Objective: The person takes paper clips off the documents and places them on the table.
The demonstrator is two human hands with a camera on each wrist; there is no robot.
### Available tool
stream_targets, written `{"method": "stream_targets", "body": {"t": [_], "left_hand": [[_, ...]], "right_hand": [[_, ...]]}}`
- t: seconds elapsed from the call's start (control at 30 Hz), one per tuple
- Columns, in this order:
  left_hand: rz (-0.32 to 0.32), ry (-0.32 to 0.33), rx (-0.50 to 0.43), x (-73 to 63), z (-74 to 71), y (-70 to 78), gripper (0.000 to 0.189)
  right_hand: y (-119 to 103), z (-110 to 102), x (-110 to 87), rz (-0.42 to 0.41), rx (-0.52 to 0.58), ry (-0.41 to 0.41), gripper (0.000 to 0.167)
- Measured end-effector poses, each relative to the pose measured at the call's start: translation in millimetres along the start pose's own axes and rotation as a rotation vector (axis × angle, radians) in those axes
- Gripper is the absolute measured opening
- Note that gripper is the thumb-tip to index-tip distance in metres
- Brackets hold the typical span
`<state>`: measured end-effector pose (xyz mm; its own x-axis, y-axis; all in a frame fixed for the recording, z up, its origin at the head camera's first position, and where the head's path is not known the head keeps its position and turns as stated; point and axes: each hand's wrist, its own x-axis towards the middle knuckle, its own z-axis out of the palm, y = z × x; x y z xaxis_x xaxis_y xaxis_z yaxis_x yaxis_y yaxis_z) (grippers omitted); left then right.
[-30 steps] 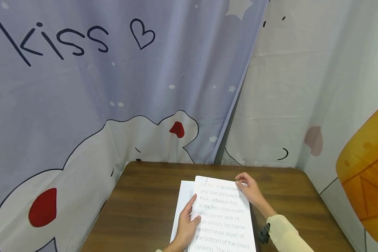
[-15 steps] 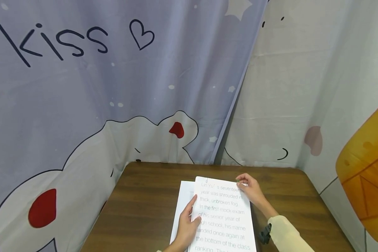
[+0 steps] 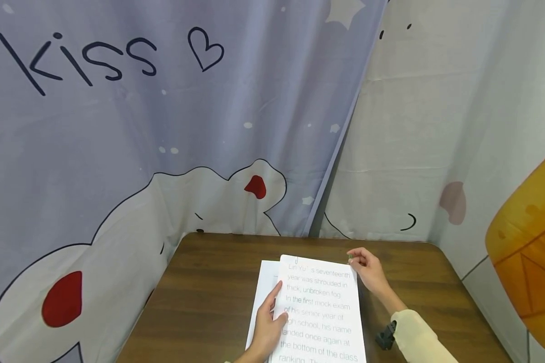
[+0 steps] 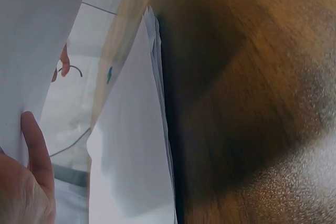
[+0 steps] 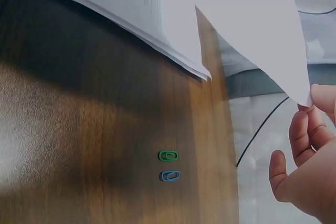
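Observation:
In the head view, a printed sheet of paper (image 3: 318, 312) is held up in front of me. My left hand (image 3: 269, 322) grips its left edge, thumb on the printed side; the left wrist view shows this hand (image 4: 31, 177) beside the sheet's back. My right hand (image 3: 370, 275) pinches the upper right corner, seen closely in the right wrist view, where thumb and fingertips (image 5: 299, 127) meet at the tip. A thin hook-like paper clip (image 3: 296, 260) shows at the sheet's top left. Below lies a stack of papers (image 4: 131, 129), mostly hidden in the head view.
A green paper clip (image 5: 168, 156) and a blue paper clip (image 5: 170, 176) lie on the brown wooden table (image 5: 105, 145), near its far edge. Printed curtains (image 3: 200, 126) hang close behind and beside the table. A dark wrist device (image 3: 385, 337) sits at the right cuff.
My right hand has moved slightly to the right, and the sheet has shifted a little left. A green spot at the right fingertips shows more clearly. The left hand stays nearly in place.

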<state>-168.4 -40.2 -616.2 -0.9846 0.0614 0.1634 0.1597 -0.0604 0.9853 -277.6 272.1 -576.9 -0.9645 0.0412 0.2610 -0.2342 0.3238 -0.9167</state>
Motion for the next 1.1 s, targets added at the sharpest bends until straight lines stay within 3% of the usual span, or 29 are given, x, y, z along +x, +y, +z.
{"method": "stream_targets", "body": {"t": [0.3, 0.47, 0.87, 1.1], "left_hand": [[-0.038, -0.005, -0.019, -1.3, -8.3, -0.7, 0.086], [-0.058, 0.006, -0.012, -0.7, -11.6, -0.7, 0.086], [0.018, 0.026, -0.009, -1.6, -13.4, 1.1, 0.085], [-0.005, 0.021, -0.035, -3.0, -14.2, 1.3, 0.084]], "right_hand": [[4.5, -13.3, -3.0, 0.043, -0.142, 0.019, 0.022], [10.0, -18.6, -4.0, 0.068, -0.143, 0.006, 0.021], [17.8, -26.9, -12.4, 0.124, -0.199, -0.057, 0.008], [25.9, -32.2, -16.3, 0.167, -0.245, -0.094, 0.009]]}}
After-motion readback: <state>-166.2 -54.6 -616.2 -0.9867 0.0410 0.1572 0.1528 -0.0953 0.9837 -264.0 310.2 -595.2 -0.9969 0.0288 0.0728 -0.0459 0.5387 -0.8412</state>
